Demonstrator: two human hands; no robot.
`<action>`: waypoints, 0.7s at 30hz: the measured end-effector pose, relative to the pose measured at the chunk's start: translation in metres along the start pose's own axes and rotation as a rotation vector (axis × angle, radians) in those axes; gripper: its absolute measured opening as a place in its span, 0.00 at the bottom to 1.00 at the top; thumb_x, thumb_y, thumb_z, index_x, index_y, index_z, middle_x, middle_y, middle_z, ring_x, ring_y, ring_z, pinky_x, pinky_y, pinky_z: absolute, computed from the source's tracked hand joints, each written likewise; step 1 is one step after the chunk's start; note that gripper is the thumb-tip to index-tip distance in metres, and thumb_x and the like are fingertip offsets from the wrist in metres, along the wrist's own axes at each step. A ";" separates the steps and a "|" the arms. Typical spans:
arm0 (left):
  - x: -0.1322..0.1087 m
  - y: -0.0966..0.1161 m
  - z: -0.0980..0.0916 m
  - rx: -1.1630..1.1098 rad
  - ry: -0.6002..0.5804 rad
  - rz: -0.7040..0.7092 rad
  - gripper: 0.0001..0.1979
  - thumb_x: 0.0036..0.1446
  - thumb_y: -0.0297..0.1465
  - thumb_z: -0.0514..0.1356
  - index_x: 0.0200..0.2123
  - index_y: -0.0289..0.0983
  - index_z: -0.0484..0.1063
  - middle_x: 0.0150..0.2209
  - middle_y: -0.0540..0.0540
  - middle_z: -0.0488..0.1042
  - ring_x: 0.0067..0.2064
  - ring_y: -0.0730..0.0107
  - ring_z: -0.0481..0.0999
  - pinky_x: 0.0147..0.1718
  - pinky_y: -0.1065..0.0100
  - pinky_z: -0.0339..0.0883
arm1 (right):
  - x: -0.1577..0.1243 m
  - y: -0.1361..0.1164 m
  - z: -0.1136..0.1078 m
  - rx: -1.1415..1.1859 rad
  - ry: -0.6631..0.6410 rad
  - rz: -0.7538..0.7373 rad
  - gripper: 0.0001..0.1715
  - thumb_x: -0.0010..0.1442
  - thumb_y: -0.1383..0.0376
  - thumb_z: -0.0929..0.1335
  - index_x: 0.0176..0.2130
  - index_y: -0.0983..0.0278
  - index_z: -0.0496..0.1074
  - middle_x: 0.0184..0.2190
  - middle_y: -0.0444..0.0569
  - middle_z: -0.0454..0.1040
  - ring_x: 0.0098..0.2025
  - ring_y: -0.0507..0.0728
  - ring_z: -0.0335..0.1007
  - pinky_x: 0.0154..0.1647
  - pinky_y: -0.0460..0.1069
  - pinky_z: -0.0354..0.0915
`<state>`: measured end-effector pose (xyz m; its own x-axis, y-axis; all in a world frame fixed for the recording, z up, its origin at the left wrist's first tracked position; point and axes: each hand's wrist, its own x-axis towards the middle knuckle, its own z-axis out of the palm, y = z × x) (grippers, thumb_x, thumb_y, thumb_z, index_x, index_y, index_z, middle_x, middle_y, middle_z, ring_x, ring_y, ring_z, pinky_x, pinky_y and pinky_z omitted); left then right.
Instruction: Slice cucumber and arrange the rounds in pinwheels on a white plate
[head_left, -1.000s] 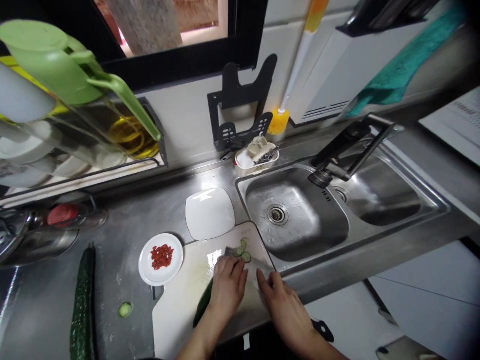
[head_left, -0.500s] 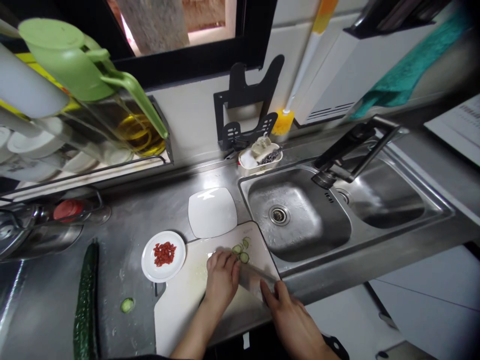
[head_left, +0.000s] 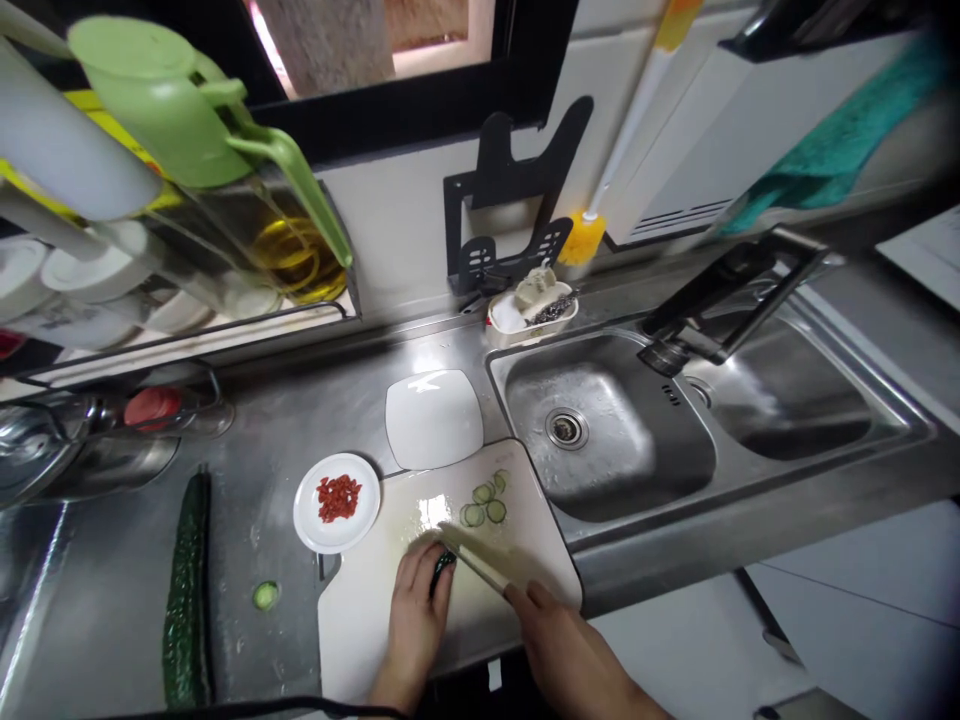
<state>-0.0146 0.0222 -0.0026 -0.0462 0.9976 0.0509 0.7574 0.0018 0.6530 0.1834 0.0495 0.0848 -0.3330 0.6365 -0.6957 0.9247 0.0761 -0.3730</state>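
My left hand (head_left: 414, 605) is closed around a dark green piece of cucumber (head_left: 443, 566) on the white cutting board (head_left: 356, 625). In my right hand (head_left: 566, 640) is the handle of a kitchen knife (head_left: 481, 569), its blade beside the cucumber's end near my left fingers. Several thin cucumber slices (head_left: 495, 511) lie at the board's upper right, apart from the blade. Much of the held cucumber is hidden by my left hand.
A round plate of small red pieces (head_left: 306, 510) and a square white plate (head_left: 435, 425) sit by the board. At left lie a whole cucumber (head_left: 186, 600) and a cut end (head_left: 265, 596). The sink (head_left: 607, 430) with its black faucet (head_left: 705, 300) is at right.
The knife and both hands have drawn back from the slices toward me. The slices now lie uncovered, and the held cucumber piece shows. The view has shifted slightly.
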 end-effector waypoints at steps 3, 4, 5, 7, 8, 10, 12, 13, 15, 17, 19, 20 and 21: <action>-0.001 0.000 0.002 -0.002 0.006 0.009 0.12 0.60 0.29 0.53 0.45 0.38 0.71 0.45 0.43 0.74 0.49 0.65 0.72 0.50 0.58 0.69 | 0.006 -0.004 0.004 -0.026 -0.006 -0.003 0.31 0.54 0.79 0.54 0.53 0.62 0.65 0.42 0.53 0.72 0.35 0.56 0.73 0.30 0.45 0.61; -0.001 -0.001 0.002 -0.003 0.008 0.014 0.12 0.60 0.29 0.53 0.45 0.38 0.71 0.45 0.43 0.74 0.49 0.65 0.72 0.50 0.59 0.69 | 0.008 -0.005 0.005 -0.033 0.000 -0.006 0.32 0.54 0.79 0.54 0.54 0.62 0.64 0.41 0.53 0.73 0.35 0.55 0.73 0.30 0.45 0.60; -0.001 -0.001 0.002 -0.003 0.011 0.015 0.12 0.59 0.29 0.53 0.45 0.38 0.71 0.44 0.44 0.74 0.49 0.65 0.72 0.50 0.59 0.69 | 0.008 -0.005 0.005 -0.039 0.005 -0.011 0.32 0.54 0.80 0.54 0.54 0.62 0.64 0.40 0.52 0.73 0.34 0.55 0.73 0.30 0.45 0.60; 0.000 -0.002 0.001 0.001 0.020 0.012 0.12 0.59 0.28 0.53 0.45 0.38 0.71 0.44 0.44 0.74 0.48 0.65 0.72 0.49 0.59 0.69 | 0.007 -0.006 0.004 -0.052 0.011 -0.021 0.33 0.54 0.81 0.54 0.54 0.61 0.64 0.39 0.51 0.74 0.34 0.55 0.73 0.29 0.45 0.60; 0.000 -0.002 0.001 0.003 0.027 0.009 0.12 0.59 0.28 0.54 0.45 0.38 0.71 0.44 0.43 0.74 0.48 0.65 0.72 0.49 0.59 0.69 | 0.007 -0.007 0.002 -0.059 0.011 -0.030 0.33 0.54 0.81 0.53 0.54 0.61 0.64 0.39 0.51 0.74 0.34 0.56 0.73 0.29 0.45 0.60; -0.001 -0.002 0.002 0.004 0.046 0.006 0.12 0.59 0.28 0.53 0.45 0.37 0.71 0.45 0.43 0.74 0.49 0.65 0.72 0.49 0.59 0.69 | 0.004 -0.008 -0.003 -0.076 -0.001 -0.043 0.35 0.53 0.81 0.53 0.55 0.62 0.63 0.39 0.52 0.74 0.34 0.56 0.73 0.29 0.45 0.61; -0.002 -0.002 0.003 0.008 0.066 0.002 0.12 0.59 0.27 0.53 0.45 0.37 0.71 0.45 0.42 0.74 0.49 0.65 0.72 0.49 0.59 0.69 | 0.002 -0.010 -0.008 -0.105 -0.022 -0.034 0.36 0.52 0.82 0.53 0.57 0.63 0.62 0.41 0.53 0.74 0.34 0.56 0.73 0.30 0.45 0.61; -0.002 -0.002 0.004 0.012 0.073 0.003 0.12 0.59 0.27 0.53 0.44 0.36 0.71 0.44 0.42 0.74 0.49 0.65 0.72 0.49 0.59 0.69 | 0.000 -0.011 -0.011 -0.123 -0.034 -0.023 0.37 0.52 0.83 0.53 0.57 0.63 0.62 0.42 0.54 0.74 0.34 0.56 0.73 0.29 0.45 0.61; -0.003 -0.002 0.006 0.021 0.084 0.005 0.11 0.59 0.28 0.54 0.44 0.36 0.71 0.44 0.42 0.74 0.48 0.65 0.73 0.49 0.59 0.69 | -0.002 -0.013 -0.016 -0.158 -0.060 -0.004 0.37 0.51 0.83 0.53 0.56 0.64 0.63 0.42 0.54 0.74 0.35 0.56 0.73 0.29 0.45 0.61; -0.004 -0.002 0.006 0.028 0.090 0.007 0.11 0.59 0.28 0.54 0.43 0.36 0.72 0.43 0.43 0.75 0.47 0.65 0.73 0.49 0.59 0.69 | -0.005 -0.014 -0.019 -0.177 -0.073 -0.007 0.36 0.51 0.83 0.53 0.55 0.64 0.64 0.42 0.54 0.74 0.35 0.56 0.74 0.29 0.44 0.61; -0.004 -0.003 0.006 0.028 0.092 0.014 0.10 0.59 0.27 0.54 0.42 0.37 0.72 0.43 0.43 0.75 0.47 0.66 0.73 0.49 0.59 0.69 | -0.007 -0.014 -0.019 -0.178 -0.070 -0.016 0.36 0.51 0.84 0.54 0.54 0.64 0.65 0.40 0.53 0.74 0.34 0.56 0.74 0.29 0.44 0.61; -0.004 -0.004 0.006 0.026 0.091 0.020 0.10 0.59 0.27 0.54 0.42 0.37 0.72 0.43 0.43 0.75 0.47 0.66 0.73 0.49 0.60 0.69 | -0.008 -0.014 -0.018 -0.177 -0.067 -0.017 0.35 0.50 0.84 0.54 0.52 0.63 0.66 0.40 0.52 0.74 0.34 0.55 0.74 0.28 0.44 0.60; -0.004 -0.004 0.006 0.023 0.091 0.026 0.10 0.59 0.27 0.54 0.42 0.37 0.72 0.43 0.43 0.75 0.48 0.66 0.73 0.49 0.60 0.69 | -0.008 -0.013 -0.018 -0.174 -0.065 -0.018 0.35 0.50 0.84 0.54 0.51 0.63 0.66 0.39 0.51 0.75 0.33 0.56 0.74 0.27 0.44 0.60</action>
<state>-0.0137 0.0183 -0.0100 -0.0848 0.9869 0.1370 0.7735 -0.0214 0.6334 0.1769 0.0569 0.1063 -0.3556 0.5836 -0.7301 0.9347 0.2223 -0.2775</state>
